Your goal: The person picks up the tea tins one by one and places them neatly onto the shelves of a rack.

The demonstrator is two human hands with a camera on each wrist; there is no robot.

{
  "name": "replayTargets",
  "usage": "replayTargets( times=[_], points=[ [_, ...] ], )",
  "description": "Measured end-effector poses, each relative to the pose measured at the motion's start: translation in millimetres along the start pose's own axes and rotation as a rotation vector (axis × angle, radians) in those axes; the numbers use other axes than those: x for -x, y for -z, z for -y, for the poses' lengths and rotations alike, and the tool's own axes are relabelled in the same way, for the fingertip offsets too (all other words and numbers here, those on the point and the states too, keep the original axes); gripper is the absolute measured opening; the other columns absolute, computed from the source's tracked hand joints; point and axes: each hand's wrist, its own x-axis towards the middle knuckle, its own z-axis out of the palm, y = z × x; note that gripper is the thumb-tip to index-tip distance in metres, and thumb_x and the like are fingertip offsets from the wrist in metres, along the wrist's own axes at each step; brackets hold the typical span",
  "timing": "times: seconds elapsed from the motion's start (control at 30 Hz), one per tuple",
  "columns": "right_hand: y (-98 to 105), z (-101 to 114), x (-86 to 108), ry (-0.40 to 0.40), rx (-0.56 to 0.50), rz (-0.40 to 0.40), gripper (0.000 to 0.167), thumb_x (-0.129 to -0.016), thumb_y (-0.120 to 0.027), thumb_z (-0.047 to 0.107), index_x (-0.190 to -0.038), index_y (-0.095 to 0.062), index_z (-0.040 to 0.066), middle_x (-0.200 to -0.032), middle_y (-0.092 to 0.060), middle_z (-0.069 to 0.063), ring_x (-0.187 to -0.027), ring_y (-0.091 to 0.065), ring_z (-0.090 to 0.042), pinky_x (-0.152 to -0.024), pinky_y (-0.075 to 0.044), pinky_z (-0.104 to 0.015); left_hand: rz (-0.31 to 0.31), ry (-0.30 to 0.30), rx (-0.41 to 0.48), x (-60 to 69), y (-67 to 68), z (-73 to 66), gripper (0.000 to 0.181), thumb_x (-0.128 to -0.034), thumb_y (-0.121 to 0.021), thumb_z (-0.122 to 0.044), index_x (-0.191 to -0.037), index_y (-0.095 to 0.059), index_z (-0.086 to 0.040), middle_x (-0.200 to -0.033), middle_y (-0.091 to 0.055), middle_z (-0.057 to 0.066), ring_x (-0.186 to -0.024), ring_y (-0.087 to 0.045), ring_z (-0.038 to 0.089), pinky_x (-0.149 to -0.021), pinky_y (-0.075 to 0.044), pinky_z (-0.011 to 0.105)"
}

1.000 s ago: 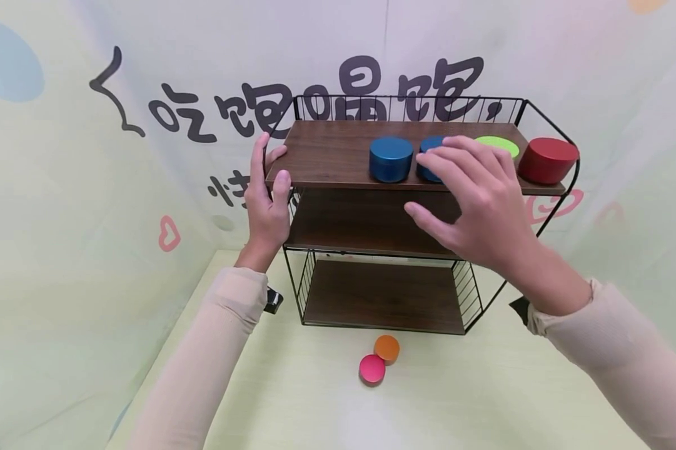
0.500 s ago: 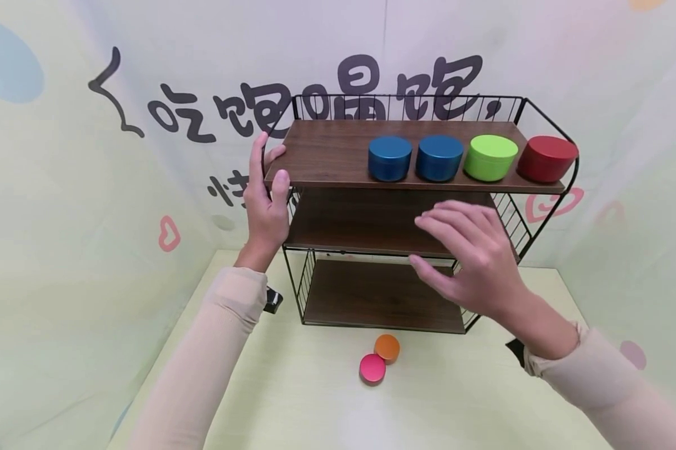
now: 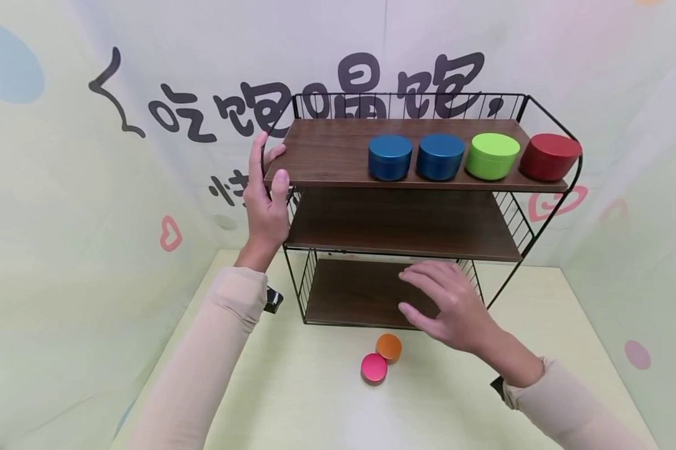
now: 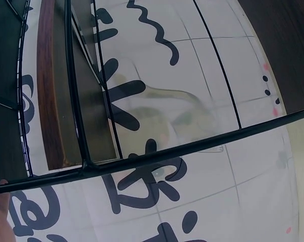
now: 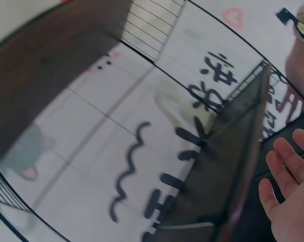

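Observation:
My left hand (image 3: 267,203) grips the upper left side of a three-tier rack (image 3: 338,150), its thumb at the front edge of the top board and its fingers around the wire side. On that board, toward the right, stand two blue round tins (image 3: 390,157) (image 3: 441,157), a green tin (image 3: 492,156) and a red tin (image 3: 549,157) in a row. My right hand (image 3: 447,306) holds nothing and hovers in front of the bottom board (image 3: 360,294), fingers slightly bent and apart from the thumb. Below it to the left, an orange tin (image 3: 389,347) touches a pink tin (image 3: 374,368) on the table.
The rack's middle board (image 3: 399,222) lies between black wire sides. A pale table (image 3: 315,400) spreads in front of the rack. Printed cloth walls (image 3: 163,37) with dark lettering close in the back and both sides.
My right hand has moved down from in front of the tins on the top board, past the middle board, to the bottom one. The left hand keeps its grip, and the tins stay put.

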Motion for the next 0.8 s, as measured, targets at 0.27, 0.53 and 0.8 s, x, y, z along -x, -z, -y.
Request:
replayTargets(
  times=[0.27,0.53,0.8],
  points=[
    [-21.3,-0.4,23.7,-0.065,-0.04,0.087,0.045,-0.096,-0.059,0.043,-0.121,-0.068,0.007,-0.118,-0.068,-0.008,-0.112,-0.061,-0.027,-0.092,-0.046,-0.047,0.0,-0.001,0.015,-0.1,-0.5,3.2,0.056,-0.0949,-0.043,-0.018,-0.144,-0.038,0.008,-0.126,-0.06,0.027,-0.111,-0.059,0.03,-0.092,-0.039,0.028],
    [-39.8,1.4,42.6,-0.105,-0.052,0.121,0.041,-0.093,-0.065,0.037,-0.123,-0.067,0.009,-0.119,-0.067,-0.006,-0.112,-0.06,-0.024,-0.092,-0.046,-0.045,-0.005,-0.006,0.011,0.2,0.6,2.6,0.055,-0.0946,-0.043,-0.016,-0.144,-0.037,0.009,-0.125,-0.061,0.028,-0.109,-0.06,0.033,-0.09,-0.039,0.028],
    [-60.5,2.3,64.7,-0.144,-0.052,0.138,0.047,-0.079,-0.078,0.024,-0.122,-0.067,0.009,-0.119,-0.066,-0.004,-0.111,-0.061,-0.023,-0.09,-0.047,-0.047,-0.002,0.001,0.018,0.4,-0.6,2.1,0.055,-0.0947,-0.043,-0.017,-0.144,-0.037,0.009,-0.125,-0.06,0.028,-0.105,-0.061,0.028,-0.09,-0.04,0.027]
  ],
)
